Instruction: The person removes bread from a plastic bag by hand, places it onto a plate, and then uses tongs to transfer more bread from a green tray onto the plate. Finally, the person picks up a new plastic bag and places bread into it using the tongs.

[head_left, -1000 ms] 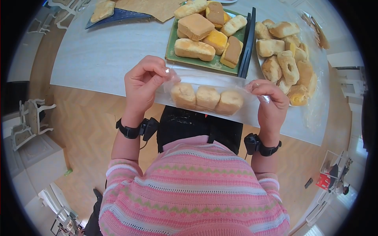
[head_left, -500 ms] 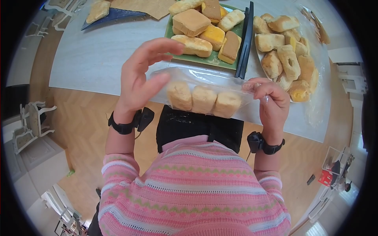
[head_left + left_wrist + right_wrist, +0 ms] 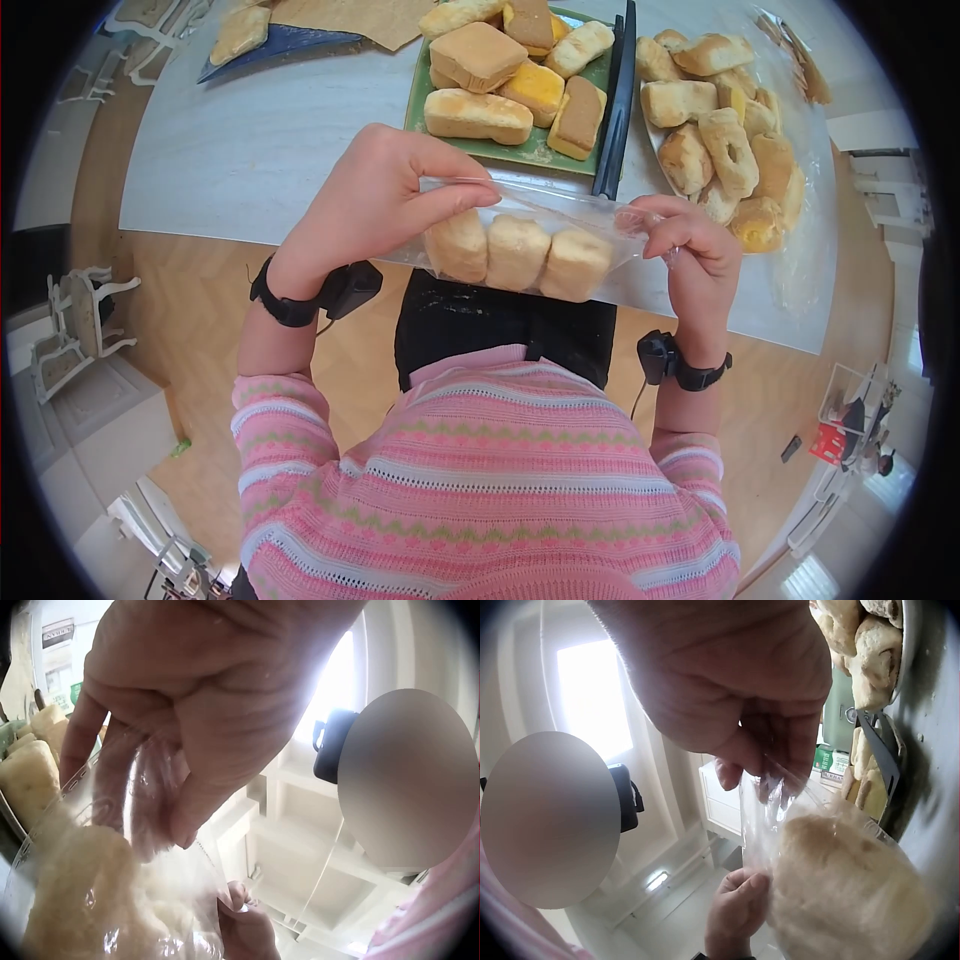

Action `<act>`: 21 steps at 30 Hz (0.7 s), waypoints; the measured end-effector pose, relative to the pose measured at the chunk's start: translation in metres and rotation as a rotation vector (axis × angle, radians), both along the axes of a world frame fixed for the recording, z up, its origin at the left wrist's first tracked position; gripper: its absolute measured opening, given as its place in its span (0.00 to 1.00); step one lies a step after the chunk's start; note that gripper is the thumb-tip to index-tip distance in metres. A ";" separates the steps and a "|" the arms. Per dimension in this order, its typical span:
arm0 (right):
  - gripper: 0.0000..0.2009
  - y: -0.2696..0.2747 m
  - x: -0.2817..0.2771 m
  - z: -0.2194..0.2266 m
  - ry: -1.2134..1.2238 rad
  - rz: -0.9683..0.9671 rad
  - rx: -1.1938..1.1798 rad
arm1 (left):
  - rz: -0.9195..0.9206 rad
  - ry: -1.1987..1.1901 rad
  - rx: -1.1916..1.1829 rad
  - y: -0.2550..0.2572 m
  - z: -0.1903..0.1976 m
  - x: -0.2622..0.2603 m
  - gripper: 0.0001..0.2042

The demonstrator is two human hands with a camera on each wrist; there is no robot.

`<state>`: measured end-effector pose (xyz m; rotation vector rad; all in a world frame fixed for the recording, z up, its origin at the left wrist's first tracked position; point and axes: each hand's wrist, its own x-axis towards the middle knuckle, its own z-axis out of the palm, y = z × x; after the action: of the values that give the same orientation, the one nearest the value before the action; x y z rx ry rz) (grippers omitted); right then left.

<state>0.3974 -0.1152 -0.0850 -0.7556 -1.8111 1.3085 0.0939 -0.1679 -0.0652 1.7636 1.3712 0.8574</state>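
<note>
A clear plastic bag (image 3: 540, 205) with three pale bread rolls (image 3: 518, 252) in a row hangs between both hands, over the table's near edge. My left hand (image 3: 390, 195) pinches its upper left edge between thumb and fingers; in the left wrist view the thumb (image 3: 191, 814) lies against the film just above a roll (image 3: 86, 892). At the bag's upper right corner, my right hand (image 3: 695, 250) grips gathered film with curled fingers. The right wrist view has the bag's film (image 3: 761, 810) bunched under those fingers, with a roll (image 3: 847, 885) close below.
Beyond the bag, a green tray (image 3: 420, 110) bears several breads and cakes, with black tongs (image 3: 615, 110) along its right side. More breads (image 3: 730, 150) are heaped on a plate at right, beside loose plastic film (image 3: 800, 270). A dark blue plate (image 3: 285, 50) and brown paper (image 3: 350, 15) lie far left.
My left hand let go of the bag's left corner, opened, then took hold of the top edge farther right. My right hand kept its grip on the right corner.
</note>
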 end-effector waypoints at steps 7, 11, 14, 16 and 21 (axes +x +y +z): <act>0.06 -0.003 -0.011 0.047 -0.037 -0.047 0.160 | -0.010 -0.018 0.060 -0.005 -0.008 0.000 0.04; 0.12 -0.014 -0.061 0.057 -0.415 0.008 0.698 | -0.042 0.063 0.155 -0.005 -0.005 0.009 0.04; 0.13 -0.016 -0.068 0.045 -0.599 0.070 0.791 | -0.065 0.087 0.212 -0.010 0.001 0.011 0.04; 0.11 -0.013 -0.069 0.046 -0.679 0.117 0.785 | -0.059 0.102 0.241 -0.014 0.005 0.005 0.03; 0.06 -0.010 -0.049 0.050 -0.593 0.010 0.637 | -0.009 0.017 0.177 -0.022 0.003 -0.021 0.04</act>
<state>0.3486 -0.1248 -0.0351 -0.8103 -2.5099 0.4469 0.0734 -0.1897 -0.0626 1.9129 1.3314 0.9871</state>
